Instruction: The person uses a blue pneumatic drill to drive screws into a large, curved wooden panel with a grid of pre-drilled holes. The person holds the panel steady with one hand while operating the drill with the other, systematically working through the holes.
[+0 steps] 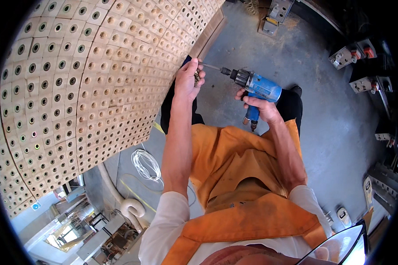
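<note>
Right hand [257, 106] grips drill [256, 86] (blue).

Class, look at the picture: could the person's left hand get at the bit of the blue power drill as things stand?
Probably yes. The left hand is already at the tip of the bit, with nothing between them, while the right hand holds the blue drill.

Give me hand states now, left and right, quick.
Left hand: closed on small screws, fingertips at the driver bit, beside the wooden block panel.
Right hand: closed around the blue power drill grip.
</note>
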Motion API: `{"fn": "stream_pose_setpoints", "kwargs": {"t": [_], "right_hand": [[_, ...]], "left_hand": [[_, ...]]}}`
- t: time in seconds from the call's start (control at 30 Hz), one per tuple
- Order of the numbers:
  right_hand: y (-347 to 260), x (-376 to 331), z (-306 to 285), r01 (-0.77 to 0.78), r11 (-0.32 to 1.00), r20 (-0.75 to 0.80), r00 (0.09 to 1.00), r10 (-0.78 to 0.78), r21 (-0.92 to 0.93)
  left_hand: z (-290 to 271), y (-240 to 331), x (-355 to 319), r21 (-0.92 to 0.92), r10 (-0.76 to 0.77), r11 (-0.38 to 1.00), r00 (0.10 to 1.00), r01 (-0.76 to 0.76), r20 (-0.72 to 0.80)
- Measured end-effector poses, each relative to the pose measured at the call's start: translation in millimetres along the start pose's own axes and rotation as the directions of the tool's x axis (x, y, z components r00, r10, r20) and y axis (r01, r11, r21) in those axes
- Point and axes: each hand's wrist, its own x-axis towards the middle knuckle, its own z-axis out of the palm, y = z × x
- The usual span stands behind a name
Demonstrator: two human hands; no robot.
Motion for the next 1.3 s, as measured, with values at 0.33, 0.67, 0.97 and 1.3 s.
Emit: {"fn": "stream_pose_setpoints", "kwargs": {"t": [0.33, 0.67, 0.97, 1.3], "right_hand": [[17, 25, 44, 0.044, 0.971, -0.096, 0.995, -0.022, 0.235], [6, 34, 44, 0.038, 0.984, -0.087, 0.996, -0.023, 0.172], [10, 38, 40, 0.039, 0.985, -0.072, 0.997, -0.027, 0.168], [4, 1, 19, 0.018, 0.997, -0.022, 1.000, -0.016, 0.080]], "left_hand": [[0, -5, 23, -0.288, 0.069, 0.957, 0.994, -0.042, 0.084], [-8, 1, 6, -0.335, -0.067, 0.936, 0.989, 0.108, 0.131], [-13, -2, 0, -0.290, -0.036, 0.955, 0.995, 0.062, 0.092], [-13, 3, -4, -0.311, 0.000, 0.950, 0.995, 0.031, 0.098]]}}
